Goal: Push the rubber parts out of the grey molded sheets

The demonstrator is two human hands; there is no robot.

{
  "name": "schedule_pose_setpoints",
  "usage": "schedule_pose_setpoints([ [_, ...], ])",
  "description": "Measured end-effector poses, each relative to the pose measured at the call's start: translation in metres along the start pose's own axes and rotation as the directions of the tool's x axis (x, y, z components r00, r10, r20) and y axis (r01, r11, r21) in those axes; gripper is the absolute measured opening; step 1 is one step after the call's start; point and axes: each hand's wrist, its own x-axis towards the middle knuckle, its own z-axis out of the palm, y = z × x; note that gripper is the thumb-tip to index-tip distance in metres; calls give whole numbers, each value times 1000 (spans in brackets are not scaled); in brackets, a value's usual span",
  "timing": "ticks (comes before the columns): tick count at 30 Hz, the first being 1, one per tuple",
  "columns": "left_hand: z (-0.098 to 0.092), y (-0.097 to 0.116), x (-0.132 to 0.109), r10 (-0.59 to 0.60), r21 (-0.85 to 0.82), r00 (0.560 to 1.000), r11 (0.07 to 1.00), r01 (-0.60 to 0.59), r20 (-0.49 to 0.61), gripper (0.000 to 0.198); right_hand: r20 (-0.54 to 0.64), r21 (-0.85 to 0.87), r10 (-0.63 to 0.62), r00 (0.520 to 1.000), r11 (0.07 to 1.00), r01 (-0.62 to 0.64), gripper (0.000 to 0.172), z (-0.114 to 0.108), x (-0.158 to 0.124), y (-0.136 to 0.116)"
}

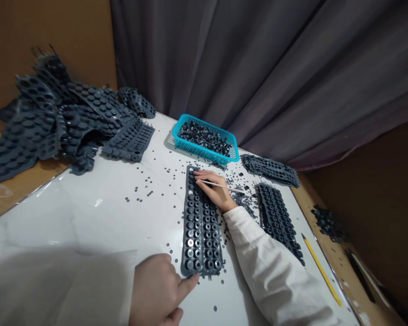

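Note:
A dark grey rubber sheet (202, 226) with rows of round hollow studs lies lengthwise before me on the white table. At its near edge, my left hand (159, 290) rests with the index finger stretched out and touching the border; the other fingers are curled and nothing is held. My right hand (216, 188) is over the far end of the sheet. Its fingers pinch a thin white stick (224, 186), which slants to the right. Two holes near the sheet's far left show white table through them. Small dark discs are scattered around the sheet.
A turquoise basket (204, 154) full of small dark rubber pieces stands behind the sheet. More studded sheets (279, 217) lie at right, near a yellow pencil-like stick (323, 271). A heap of crumpled sheets (71, 117) occupies the left back. A grey curtain (258, 68) hangs behind.

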Motion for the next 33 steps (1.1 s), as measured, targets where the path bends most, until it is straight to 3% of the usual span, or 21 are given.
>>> schedule_pose_setpoints([
  [6, -1, 1, 1, -22, -7, 999, 1000, 23, 45, 65, 106, -200, -88, 990, 974, 108, 14, -2, 2, 1],
  [12, 0, 1, 1, -3, 7, 1000, 1000, 3, -2, 64, 234, -307, -121, 965, 932, 191, 20, -3, 9, 5],
  [15, -1, 1, 0, -9, -10, 1000, 1000, 9, 10, 64, 197, -291, -114, 974, 942, 169, 22, -4, 14, 8],
  [20, -1, 2, 0, -18, -5, 1000, 1000, 18, 26, 66, -31, -278, -20, 999, 960, 10, 20, -9, 14, 8],
  [23, -1, 1, 0, -23, 1, 1000, 1000, 23, 18, 65, -115, -160, 40, 993, 985, -58, 18, -12, 7, 0],
  [27, -2, 1, 0, -7, -10, 999, 1000, 7, 38, 64, -2, 34, 74, 997, 997, -74, 16, -10, -8, -13],
  [33, -2, 2, 1, -22, -13, 999, 1000, 23, 25, 65, 66, 39, 63, 996, 997, -65, 17, -5, -16, -17],
])
